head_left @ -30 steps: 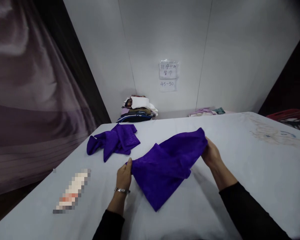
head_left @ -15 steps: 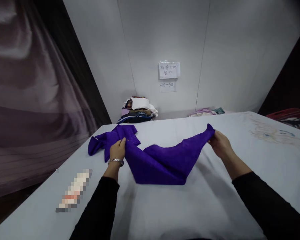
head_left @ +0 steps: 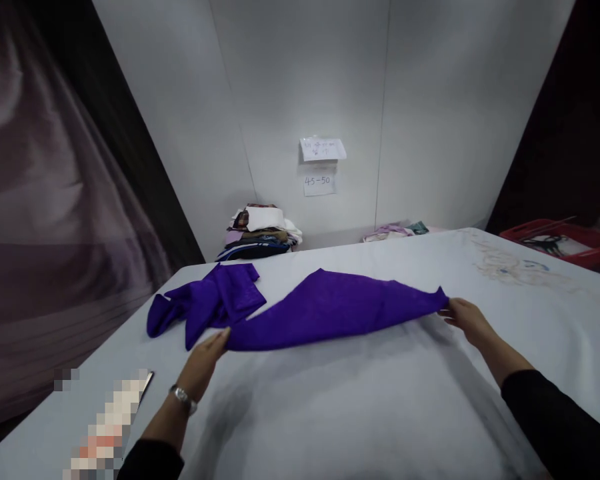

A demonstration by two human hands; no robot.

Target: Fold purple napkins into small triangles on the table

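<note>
Stretching a purple cloth (head_left: 325,307) over the white table (head_left: 360,407): left hand (head_left: 205,357) pinched on one end, right hand (head_left: 470,320) on the other, hands wide apart. Sagged between them half a second ago; near edge now runs almost straight, which I read as opening it out. Crumpled cloth (head_left: 230,297) lies just beyond the left hand.

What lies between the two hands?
The stretched purple cloth spans from the left hand to the right hand, held at both ends, in the head view.
</note>
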